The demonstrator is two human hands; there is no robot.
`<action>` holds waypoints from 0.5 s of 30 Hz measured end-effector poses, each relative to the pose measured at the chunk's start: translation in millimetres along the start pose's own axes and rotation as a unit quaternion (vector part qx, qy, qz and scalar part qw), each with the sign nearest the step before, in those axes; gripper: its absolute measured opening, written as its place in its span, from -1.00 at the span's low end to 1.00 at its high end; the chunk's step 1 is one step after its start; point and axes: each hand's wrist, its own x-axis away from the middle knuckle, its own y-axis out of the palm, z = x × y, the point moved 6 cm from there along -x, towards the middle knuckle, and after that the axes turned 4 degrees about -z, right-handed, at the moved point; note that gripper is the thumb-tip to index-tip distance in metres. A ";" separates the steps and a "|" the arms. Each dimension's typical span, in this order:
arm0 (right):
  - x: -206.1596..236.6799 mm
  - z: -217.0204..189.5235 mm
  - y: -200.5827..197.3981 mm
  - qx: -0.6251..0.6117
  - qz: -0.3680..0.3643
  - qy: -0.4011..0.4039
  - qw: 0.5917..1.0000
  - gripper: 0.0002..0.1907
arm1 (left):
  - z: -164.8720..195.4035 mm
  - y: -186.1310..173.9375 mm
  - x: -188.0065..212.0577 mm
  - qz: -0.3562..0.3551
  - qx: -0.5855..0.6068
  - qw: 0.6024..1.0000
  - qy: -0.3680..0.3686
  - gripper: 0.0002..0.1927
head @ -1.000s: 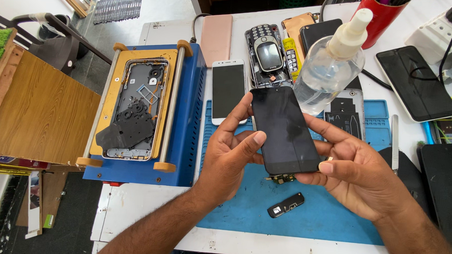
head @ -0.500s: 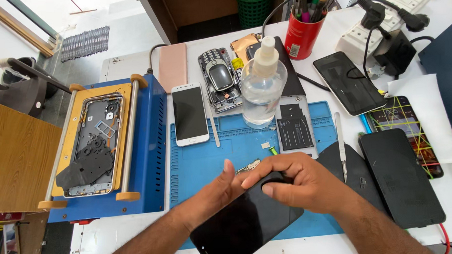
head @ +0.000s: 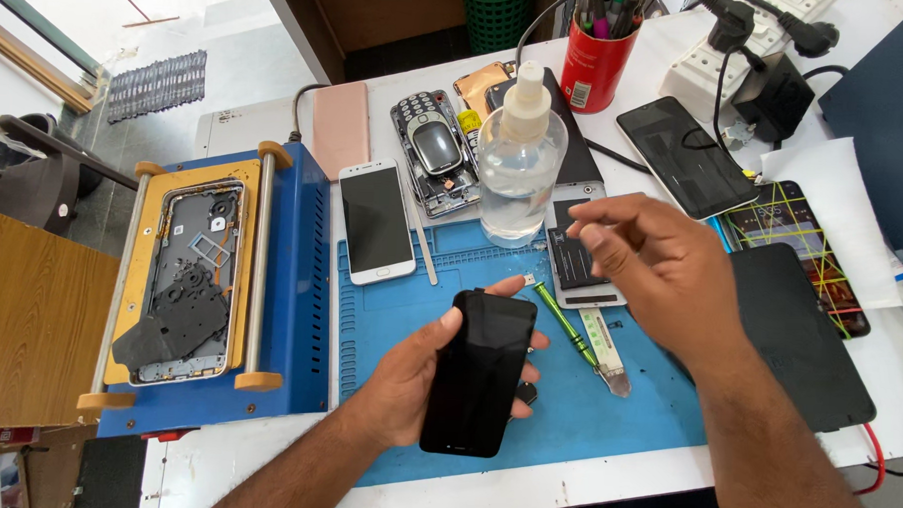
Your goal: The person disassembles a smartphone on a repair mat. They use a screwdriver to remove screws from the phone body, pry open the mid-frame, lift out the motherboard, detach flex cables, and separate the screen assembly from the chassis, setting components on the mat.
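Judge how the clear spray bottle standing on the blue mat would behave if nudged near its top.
The spray bottle is tall on a narrow base, so it would probably tip rather than slide. It looks mostly full of clear liquid, likely making it fairly heavy. Fallen, its round body might roll.

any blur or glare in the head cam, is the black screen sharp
Head view: the black screen in the left hand is sharp; the right hand has blurred fingertips; daylight washes out the floor at top left; the bottle shows small highlights.

Left hand (head: pixel 422 378) grips black phone screen (head: pixel 479 372) over blue mat (head: pixel 606 410); right hand (head: pixel 671 277) hovers near clear spray bottle (head: pixel 516 161).
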 end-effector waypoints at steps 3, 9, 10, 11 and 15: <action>-3.7 -4.9 -19.3 0.065 0.054 0.070 0.994 -0.75 | 6.7 1.3 4.1 0.009 0.002 1.000 0.017 -0.14; 10.5 2.5 -50.3 0.412 -0.015 0.322 0.852 -0.69 | 15.5 8.4 11.2 0.030 -0.027 0.998 0.045 -0.15; 14.8 8.0 -48.8 0.452 -0.036 0.360 0.816 -0.68 | 16.0 9.0 11.8 0.034 -0.029 0.998 0.045 -0.15; 19.9 13.6 -47.8 0.489 -0.057 0.395 0.775 -0.68 | 16.4 9.2 12.4 0.039 -0.031 0.998 0.045 -0.15; 35.5 26.1 -34.0 0.540 -0.099 0.392 0.738 -0.64 | 16.6 10.2 13.6 0.038 -0.041 0.997 0.050 -0.15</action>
